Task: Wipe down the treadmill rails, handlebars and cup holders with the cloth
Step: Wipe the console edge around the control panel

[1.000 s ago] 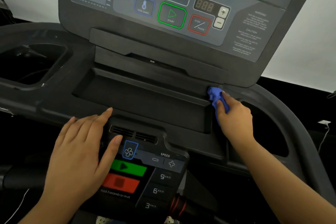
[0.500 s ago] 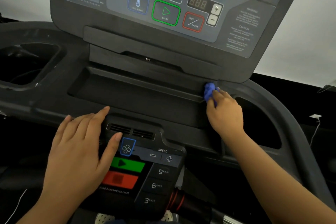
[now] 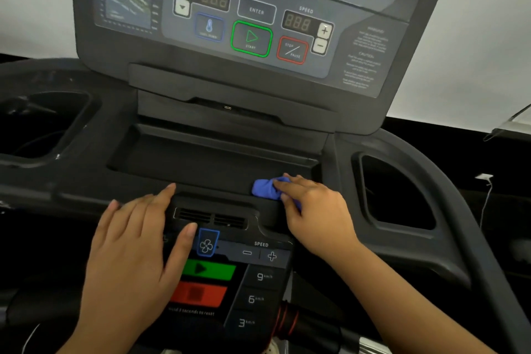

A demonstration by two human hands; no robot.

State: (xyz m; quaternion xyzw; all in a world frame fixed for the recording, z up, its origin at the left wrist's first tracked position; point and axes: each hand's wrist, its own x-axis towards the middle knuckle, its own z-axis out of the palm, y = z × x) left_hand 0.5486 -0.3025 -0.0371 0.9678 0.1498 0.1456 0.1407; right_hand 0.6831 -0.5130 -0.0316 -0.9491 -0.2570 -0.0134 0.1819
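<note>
A bunched blue cloth (image 3: pixel 265 188) lies on the front lip of the treadmill's centre tray (image 3: pixel 207 158), pressed under the fingers of my right hand (image 3: pixel 313 210). My left hand (image 3: pixel 138 241) lies flat with fingers spread on the left side of the lower control panel (image 3: pixel 230 267), holding nothing. The left cup holder (image 3: pixel 43 123) and the right cup holder (image 3: pixel 399 190) are dark recesses on either side of the tray. A grey handlebar (image 3: pixel 465 224) curves down on the right.
The upright console (image 3: pixel 253 26) with incline, speed, start and stop buttons rises behind the tray. A fan vent (image 3: pixel 209 217) sits between my hands. A white wall is behind, with a white cable (image 3: pixel 487 195) at the far right.
My right hand has slid the cloth from the tray's back right corner down and leftward to its front lip. The left hand has stayed on the lower panel.
</note>
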